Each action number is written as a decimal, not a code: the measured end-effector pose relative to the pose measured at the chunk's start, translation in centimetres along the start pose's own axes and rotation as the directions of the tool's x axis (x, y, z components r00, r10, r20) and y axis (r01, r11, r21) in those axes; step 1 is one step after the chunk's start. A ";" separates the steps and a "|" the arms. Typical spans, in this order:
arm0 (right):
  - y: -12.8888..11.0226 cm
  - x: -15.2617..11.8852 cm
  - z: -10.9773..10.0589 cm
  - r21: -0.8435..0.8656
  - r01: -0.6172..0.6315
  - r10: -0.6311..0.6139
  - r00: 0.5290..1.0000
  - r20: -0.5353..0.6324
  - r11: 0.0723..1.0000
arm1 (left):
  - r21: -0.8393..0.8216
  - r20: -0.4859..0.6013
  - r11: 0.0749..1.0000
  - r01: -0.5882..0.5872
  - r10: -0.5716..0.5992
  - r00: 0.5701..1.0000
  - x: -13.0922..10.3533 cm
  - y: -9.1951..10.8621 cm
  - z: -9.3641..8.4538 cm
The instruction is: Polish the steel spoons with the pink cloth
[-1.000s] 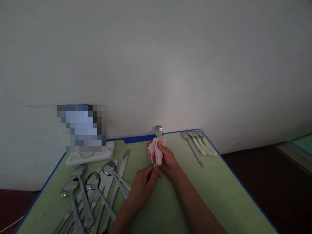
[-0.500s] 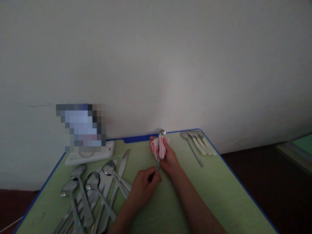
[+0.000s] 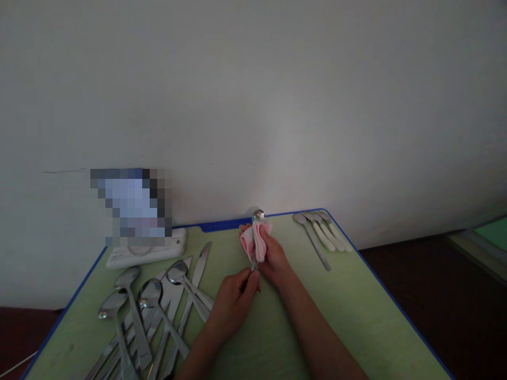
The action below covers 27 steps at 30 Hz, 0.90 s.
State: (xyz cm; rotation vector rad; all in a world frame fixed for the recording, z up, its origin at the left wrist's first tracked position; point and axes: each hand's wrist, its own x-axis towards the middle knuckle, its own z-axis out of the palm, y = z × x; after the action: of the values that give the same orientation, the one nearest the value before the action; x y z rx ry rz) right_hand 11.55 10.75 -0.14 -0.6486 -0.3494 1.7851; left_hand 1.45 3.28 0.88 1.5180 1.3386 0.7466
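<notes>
My left hand (image 3: 233,301) is closed around the handle end of a metal spoon (image 3: 259,215), whose bowl points away toward the wall. Folded around the spoon's middle is a pink cloth (image 3: 256,241), gripped in my right hand (image 3: 275,256). The cloth hides most of the handle. Left of my hands lies a loose pile of metal cutlery, with several spoons (image 3: 151,293) on top of table knives (image 3: 203,261). At the far right, another spoon (image 3: 312,240) lies beside several forks with cream handles (image 3: 325,236).
The green table (image 3: 273,338) has a blue edge and stands against a pale wall (image 3: 253,105). At its back left a white device (image 3: 148,250) lies in front of a blurred-out upright object (image 3: 130,203). Dark floor (image 3: 407,274) shows at the right.
The spoon and cloth have shifted slightly left, with my right hand moving along with them. My left hand keeps its hold on the handle, and the cutlery on the table is unmoved.
</notes>
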 end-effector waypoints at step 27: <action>0.1 0.1 -0.2 0.013 0.030 -0.030 0.999 -0.018 0.999 | 0.043 0.007 0.999 -0.022 0.022 1.000 0.0 0.1 -0.1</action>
State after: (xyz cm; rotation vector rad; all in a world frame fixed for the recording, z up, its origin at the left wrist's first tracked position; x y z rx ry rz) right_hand 11.51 10.81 -0.38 -0.6465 -0.3335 1.7505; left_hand 1.38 3.30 0.98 1.5696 1.3429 0.7304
